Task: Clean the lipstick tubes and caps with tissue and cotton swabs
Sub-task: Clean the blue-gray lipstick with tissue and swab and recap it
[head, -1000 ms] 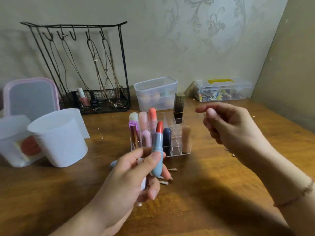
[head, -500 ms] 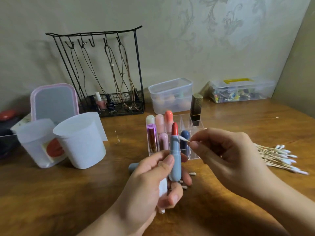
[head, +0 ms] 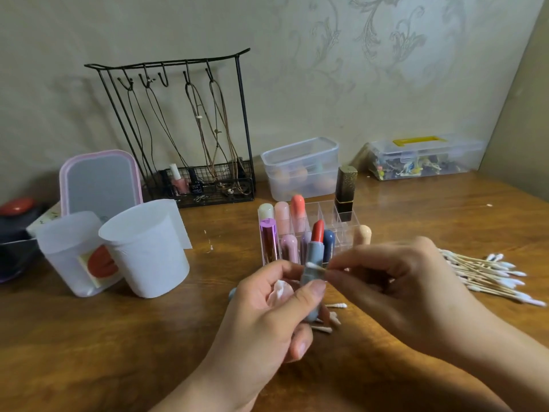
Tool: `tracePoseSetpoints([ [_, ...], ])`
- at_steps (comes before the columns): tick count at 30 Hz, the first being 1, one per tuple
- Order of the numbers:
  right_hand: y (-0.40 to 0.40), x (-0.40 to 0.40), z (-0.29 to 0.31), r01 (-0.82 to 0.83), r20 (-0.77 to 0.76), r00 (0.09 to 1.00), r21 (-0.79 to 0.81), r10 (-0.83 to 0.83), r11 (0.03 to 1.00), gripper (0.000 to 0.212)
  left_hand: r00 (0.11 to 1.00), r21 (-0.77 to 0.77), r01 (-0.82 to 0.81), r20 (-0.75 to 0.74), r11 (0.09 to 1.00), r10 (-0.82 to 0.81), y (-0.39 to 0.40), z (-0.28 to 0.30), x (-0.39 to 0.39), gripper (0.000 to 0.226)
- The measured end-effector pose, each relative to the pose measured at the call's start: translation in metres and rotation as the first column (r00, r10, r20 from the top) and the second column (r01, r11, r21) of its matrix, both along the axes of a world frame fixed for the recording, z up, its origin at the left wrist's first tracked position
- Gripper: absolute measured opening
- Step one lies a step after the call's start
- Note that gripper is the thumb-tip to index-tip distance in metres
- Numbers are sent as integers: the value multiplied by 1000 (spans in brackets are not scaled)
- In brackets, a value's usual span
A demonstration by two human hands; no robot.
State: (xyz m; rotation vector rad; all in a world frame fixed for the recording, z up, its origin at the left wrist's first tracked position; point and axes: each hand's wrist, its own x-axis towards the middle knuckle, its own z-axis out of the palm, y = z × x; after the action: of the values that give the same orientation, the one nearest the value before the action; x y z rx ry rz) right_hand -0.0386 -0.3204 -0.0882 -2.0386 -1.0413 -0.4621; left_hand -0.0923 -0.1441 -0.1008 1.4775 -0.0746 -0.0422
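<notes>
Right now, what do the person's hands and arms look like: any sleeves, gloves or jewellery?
Both are bare. The left hand and right hand wear no gloves or rings, and both forearms show no sleeves as far as the frame edge. The nails are short and unpainted. No bracelet or watch is visible in this view.

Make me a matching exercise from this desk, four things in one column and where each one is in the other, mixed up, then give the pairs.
Things:
1. blue lipstick
2. cotton swab
3. swab pile
4. black lipstick

Places:
A. standing in the clear organizer
B. held by the left hand
C. lying on the table, far right
D. pinched by the right hand

Pairs: 1-B, 2-D, 3-C, 4-A
</notes>
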Motion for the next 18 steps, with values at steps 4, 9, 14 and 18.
tracePoseSetpoints([
  [4, -2, 0, 4, 66, 53, 996, 26, -68, 997, 4, 997, 64, -34, 70, 997, 29, 0, 0, -1, 33],
  [9, 1, -4, 4, 70, 100, 993, -14, -68, 997, 2, 980, 223, -133, 175, 966, 94, 1, -1, 1, 28],
  [14, 3, -8, 2, 70, 158, 986, -60, -60, 996, 3, 936, 383, -290, 305, 877, 176, 0, -1, 1, 28],
  [18, 2, -8, 5, 122, 164, 980, -27, -116, 992, 4, 897, 444, -370, 398, 816, 190, 0, -1, -2, 28],
])
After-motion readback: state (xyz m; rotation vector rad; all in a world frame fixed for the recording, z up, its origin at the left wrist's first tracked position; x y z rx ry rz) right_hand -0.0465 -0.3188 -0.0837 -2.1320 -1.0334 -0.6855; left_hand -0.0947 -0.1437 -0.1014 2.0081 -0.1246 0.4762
